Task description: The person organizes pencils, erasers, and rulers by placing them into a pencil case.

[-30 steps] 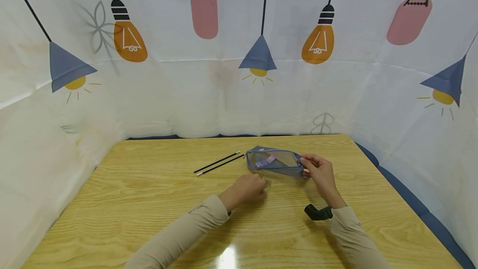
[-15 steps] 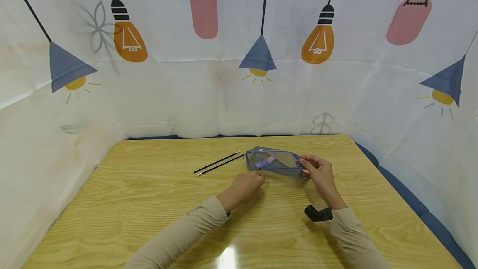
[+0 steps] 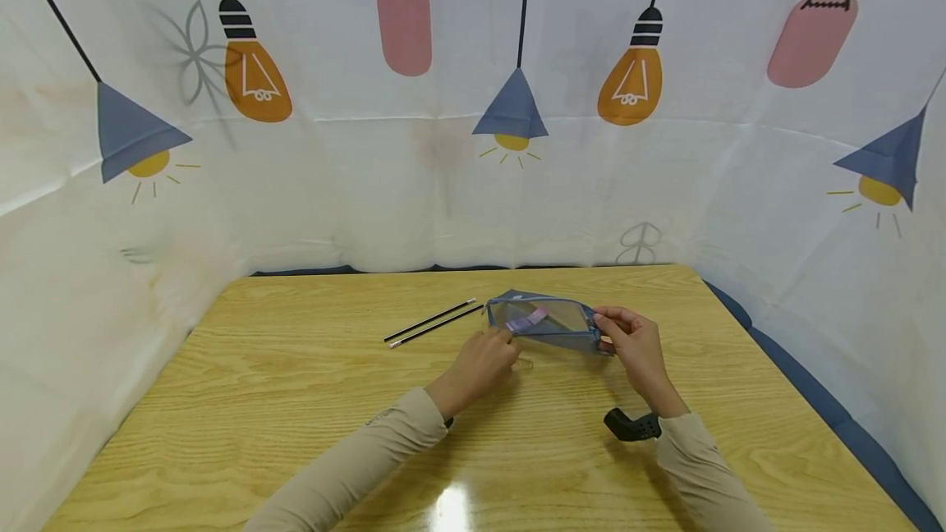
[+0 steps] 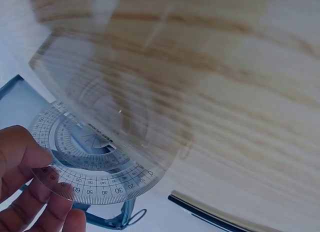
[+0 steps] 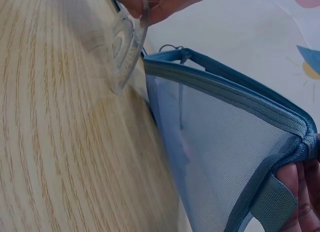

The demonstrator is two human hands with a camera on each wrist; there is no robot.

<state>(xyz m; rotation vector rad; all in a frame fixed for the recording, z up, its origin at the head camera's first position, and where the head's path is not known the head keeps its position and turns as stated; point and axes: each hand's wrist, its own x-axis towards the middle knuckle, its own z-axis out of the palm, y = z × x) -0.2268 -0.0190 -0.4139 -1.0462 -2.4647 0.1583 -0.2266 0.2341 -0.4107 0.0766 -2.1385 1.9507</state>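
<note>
A clear plastic protractor (image 4: 87,181) is pinched between the thumb and fingers of my left hand (image 3: 476,366). In the right wrist view the protractor (image 5: 131,54) stands on edge close to the pouch's far end, apart from its mouth. My right hand (image 3: 637,349) grips the near right end of a blue mesh zip pouch (image 5: 215,127), by a fabric tab. The pouch's zip is undone, and its top gapes. Through the mesh a small purple-and-pink item (image 3: 526,319) shows inside; its kind is unclear.
Two dark pencils (image 3: 429,320) with pale ends lie side by side on the wood-grain table (image 3: 296,401), left of the pouch. A white curtain (image 3: 355,187) printed with lamps hangs around the back and sides. A black strap-like device (image 3: 628,424) sits at the right wrist.
My left hand has shifted slightly left and away from me, closer to the pouch's left end, carrying the protractor. The right hand and pouch have stayed nearly in place.
</note>
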